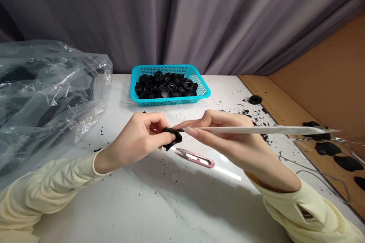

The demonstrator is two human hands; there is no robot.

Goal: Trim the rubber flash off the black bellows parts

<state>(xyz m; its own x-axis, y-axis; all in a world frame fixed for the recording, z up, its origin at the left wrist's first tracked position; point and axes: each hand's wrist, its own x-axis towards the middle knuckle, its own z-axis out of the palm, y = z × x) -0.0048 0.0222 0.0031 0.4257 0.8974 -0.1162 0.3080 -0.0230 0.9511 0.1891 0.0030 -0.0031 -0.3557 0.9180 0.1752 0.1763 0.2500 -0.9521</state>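
My left hand point(145, 133) pinches a small black rubber piece point(171, 140) between thumb and fingers, over the middle of the white table. In my right hand point(225, 133) is a long thin tool with a white wrapping point(256, 130), gripped between thumb and fingers. Its dark tip meets the edge of the rubber piece, or nearly so; I cannot tell which. Just below my hands lie pink thread snips point(196, 158), their blades pointing left. Part of the rubber piece is hidden by my left fingers.
A turquoise basket point(171, 101) full of black ribbed rubber parts stands at the back. Clear plastic bagging point(57, 83) covers the left side. A black ring point(255, 100) lies back right among black scraps. Flat black pieces point(327, 148) lie on a wooden board at right, near a grey cable.
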